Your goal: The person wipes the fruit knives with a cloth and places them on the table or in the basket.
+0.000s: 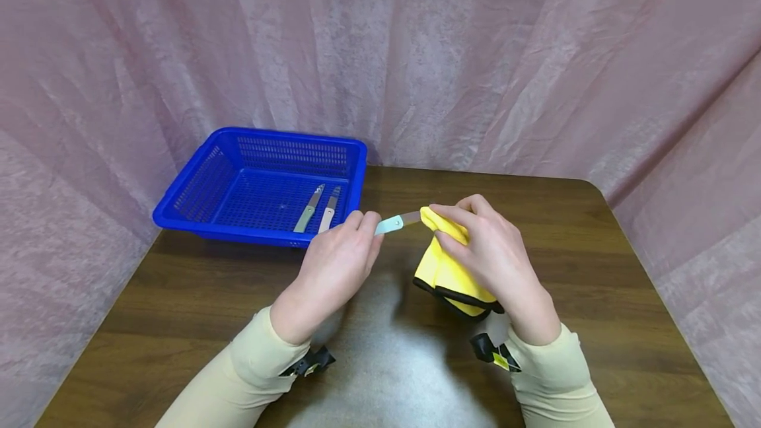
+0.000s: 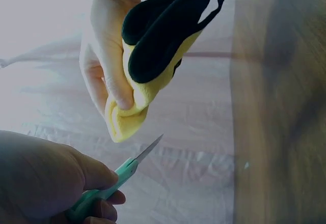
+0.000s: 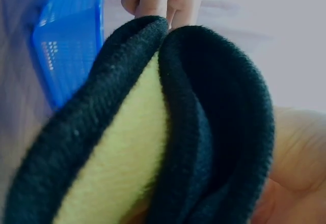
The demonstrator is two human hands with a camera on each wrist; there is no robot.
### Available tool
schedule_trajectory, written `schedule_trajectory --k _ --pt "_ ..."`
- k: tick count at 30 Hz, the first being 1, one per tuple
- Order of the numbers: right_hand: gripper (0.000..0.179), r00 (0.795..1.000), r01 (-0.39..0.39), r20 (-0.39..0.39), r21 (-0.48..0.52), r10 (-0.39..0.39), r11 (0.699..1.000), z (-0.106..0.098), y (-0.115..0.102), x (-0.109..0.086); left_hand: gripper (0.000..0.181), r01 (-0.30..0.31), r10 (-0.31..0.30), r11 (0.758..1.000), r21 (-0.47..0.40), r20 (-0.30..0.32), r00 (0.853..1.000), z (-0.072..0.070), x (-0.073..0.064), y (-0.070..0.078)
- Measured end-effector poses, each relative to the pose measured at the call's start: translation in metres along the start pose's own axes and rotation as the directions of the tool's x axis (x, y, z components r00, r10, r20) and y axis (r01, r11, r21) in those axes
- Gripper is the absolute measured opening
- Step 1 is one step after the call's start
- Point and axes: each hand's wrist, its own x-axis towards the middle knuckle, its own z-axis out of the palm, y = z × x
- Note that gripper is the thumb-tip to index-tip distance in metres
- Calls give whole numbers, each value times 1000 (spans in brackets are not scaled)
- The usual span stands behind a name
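My left hand grips the mint-green handle of a small knife, its blade pointing right. In the left wrist view the knife shows its bare pointed blade tilted up, just below the cloth. My right hand pinches a folded yellow cloth with black edging between thumb and fingers. From the head view, the cloth's upper corner overlaps the blade tip. Close up in the right wrist view, the cloth and its dark edges cover most of the right hand's fingers.
A blue plastic basket stands at the back left of the wooden table. Inside it lie a green-handled knife and a pale-handled knife. Pink curtains hang behind the table and along its sides.
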Motion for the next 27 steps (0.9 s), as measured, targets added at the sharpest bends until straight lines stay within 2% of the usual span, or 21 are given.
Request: schedule_trajectory --k 11,21,27 --pt "43 995 47 -93 15 -45 999 4 -17 6 23 43 -42 999 -21 50 998 -16 1 -1" --pt "45 984 122 -122 -59 -129 991 8 -28 7 22 35 -34 998 -47 25 999 -25 2 -1" --pt "46 976 159 -138 -90 -171 983 12 -31 7 22 30 -29 998 -54 32 999 -27 1 0"
